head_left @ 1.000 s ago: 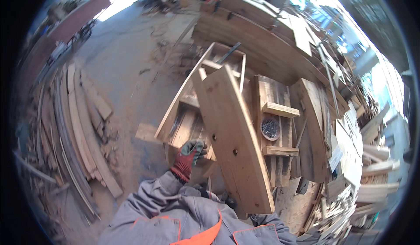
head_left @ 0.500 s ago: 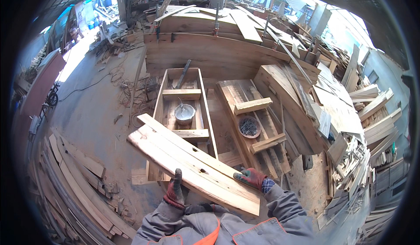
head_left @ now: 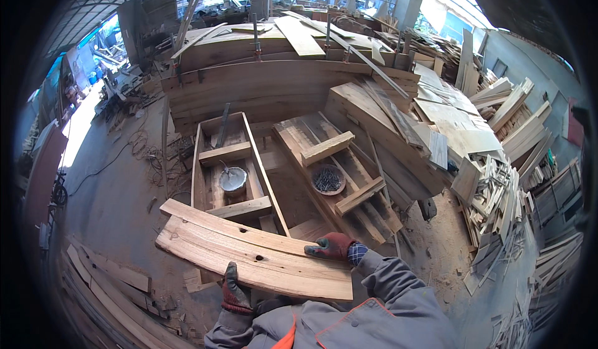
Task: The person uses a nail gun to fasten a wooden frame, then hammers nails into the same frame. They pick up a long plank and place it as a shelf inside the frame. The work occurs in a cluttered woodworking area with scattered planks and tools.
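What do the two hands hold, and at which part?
A wide curved plank: the left hand grips its near edge, the right hand its far edge, both by its right end.

Left hand (head_left: 235, 290): only gloved fingers and thumb show over near edge of curved plank (head_left: 249, 257); palm hidden beneath it. Right hand (head_left: 333, 247): fingertips over far edge, hidden. Plank covers near end of open wooden frame (head_left: 232, 162). Round metal tin (head_left: 233, 178) inside frame: contents too small to tell. Dish (head_left: 328, 179): dark small pieces, nails or screws, cannot tell which. Offcut stacks (head_left: 507, 224) at right blur toward rim.
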`<state>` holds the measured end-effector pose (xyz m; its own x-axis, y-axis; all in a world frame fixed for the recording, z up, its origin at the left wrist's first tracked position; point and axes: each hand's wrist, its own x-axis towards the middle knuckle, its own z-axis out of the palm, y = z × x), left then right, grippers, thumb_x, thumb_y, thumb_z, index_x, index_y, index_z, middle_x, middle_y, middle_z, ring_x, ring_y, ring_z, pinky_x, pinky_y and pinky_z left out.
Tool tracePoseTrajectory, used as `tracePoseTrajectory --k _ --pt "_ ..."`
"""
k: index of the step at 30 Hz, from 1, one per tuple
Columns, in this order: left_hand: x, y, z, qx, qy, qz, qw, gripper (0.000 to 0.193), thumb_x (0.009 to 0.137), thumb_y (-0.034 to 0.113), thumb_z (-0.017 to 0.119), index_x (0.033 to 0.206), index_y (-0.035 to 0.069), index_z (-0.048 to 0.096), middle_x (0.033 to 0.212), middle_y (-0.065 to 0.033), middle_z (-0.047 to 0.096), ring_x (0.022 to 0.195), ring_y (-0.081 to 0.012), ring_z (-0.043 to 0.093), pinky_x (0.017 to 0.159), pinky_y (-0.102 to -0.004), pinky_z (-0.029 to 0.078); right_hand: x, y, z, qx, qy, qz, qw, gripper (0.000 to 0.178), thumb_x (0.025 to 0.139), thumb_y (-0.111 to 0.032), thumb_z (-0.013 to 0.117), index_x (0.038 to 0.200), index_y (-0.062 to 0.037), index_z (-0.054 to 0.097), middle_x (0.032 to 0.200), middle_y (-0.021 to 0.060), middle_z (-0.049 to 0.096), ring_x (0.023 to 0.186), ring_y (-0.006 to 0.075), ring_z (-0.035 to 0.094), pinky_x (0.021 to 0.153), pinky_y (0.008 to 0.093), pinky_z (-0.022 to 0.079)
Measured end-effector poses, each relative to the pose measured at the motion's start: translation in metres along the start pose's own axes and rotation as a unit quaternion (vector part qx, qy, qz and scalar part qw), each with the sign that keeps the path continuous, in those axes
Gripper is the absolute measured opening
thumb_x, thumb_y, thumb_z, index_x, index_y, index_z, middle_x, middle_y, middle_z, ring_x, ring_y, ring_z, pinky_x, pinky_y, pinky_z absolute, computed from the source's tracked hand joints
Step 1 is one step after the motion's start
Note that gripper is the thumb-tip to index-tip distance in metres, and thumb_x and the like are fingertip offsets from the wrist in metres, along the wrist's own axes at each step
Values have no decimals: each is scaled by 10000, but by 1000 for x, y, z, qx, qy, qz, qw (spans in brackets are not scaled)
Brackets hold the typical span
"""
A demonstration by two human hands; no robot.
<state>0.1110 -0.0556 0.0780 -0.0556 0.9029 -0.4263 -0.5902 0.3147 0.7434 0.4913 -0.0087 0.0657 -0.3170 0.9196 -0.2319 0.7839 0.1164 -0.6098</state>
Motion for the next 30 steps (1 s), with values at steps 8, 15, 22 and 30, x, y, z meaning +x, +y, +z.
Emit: tracePoseTrajectory --k 8,15,22,30 --pt "-5 -20 3 31 4 22 999 670 911 617 608 1290 68 541 1027 -105 637 766 -208 636 493 -314 483 -23 1 -1 21 -27 -4 999 402 931 -437 659 1024 -52 727 976 236 706 928 434 668 782 470 526" --pt "-39 -33 23 -19 -41 1 999 635 965 426 649 1444 45 478 1404 -114 557 1285 -256 540 1102 -421 428 -48 60 32 155 -64 42 985 207 973 -207 674 1016 -16 741 893 142 749 753 125 592 699 332 495" --pt "-49 -21 102 107 -151 -15 983 700 1017 525 556 1504 40 426 1449 -139 544 1277 -260 573 1052 -412 478 -142 110 24 419 83 96 899 241 1009 -169 623 1084 15 760 887 33 759 777 56 646 714 240 524" --pt "3 -16 -39 91 -88 -90 988 596 1031 485 564 1442 57 507 1300 -134 644 1067 -234 680 863 -317 587 -170 193 -8 219 308 218 900 279 1006 -177 618 935 59 750 863 118 769 801 117 684 733 318 526"
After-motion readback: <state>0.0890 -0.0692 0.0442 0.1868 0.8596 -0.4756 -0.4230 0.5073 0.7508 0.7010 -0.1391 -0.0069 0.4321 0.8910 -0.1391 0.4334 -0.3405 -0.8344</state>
